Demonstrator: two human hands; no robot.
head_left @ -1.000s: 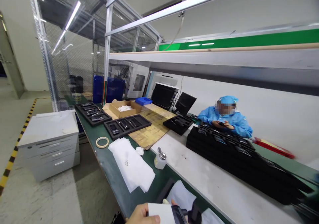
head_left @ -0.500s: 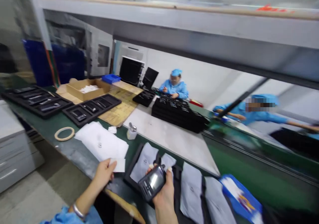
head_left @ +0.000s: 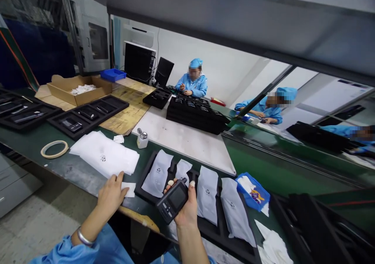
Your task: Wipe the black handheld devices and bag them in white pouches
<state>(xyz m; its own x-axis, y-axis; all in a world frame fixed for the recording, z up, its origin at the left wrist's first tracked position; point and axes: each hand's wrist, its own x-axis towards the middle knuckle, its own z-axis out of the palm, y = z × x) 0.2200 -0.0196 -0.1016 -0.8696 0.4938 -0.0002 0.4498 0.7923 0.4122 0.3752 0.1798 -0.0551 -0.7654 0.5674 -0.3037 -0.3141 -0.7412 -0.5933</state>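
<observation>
My right hand [head_left: 187, 209] grips a black handheld radio [head_left: 172, 199] with a screen, keys below it and a short stub at its top end. White covers sit on the thumb and a fingertip. At the table's front edge, my left hand [head_left: 111, 193] lies with fingers stretched out, its thumb at a small white card [head_left: 129, 189]. A stack of white printed pouches [head_left: 104, 154] lies just beyond it. Behind the radio is a black foam tray [head_left: 191, 174] with several filled pouches [head_left: 207, 193] in its slots; the radio hides part of one pouch.
A tape roll [head_left: 54, 149] and a pump bottle [head_left: 142, 139] stand on the table. Behind are foam trays [head_left: 88, 113] with devices and a cardboard box [head_left: 79, 90]. A blue bin [head_left: 253, 191] and white cloths [head_left: 274, 242] lie right. Co-workers [head_left: 191, 82] sit beyond.
The view has swung right and down. My left hand has lowered the white card to the table and its fingers have loosened. My right hand still holds the radio, now turned less glossily to the light.
</observation>
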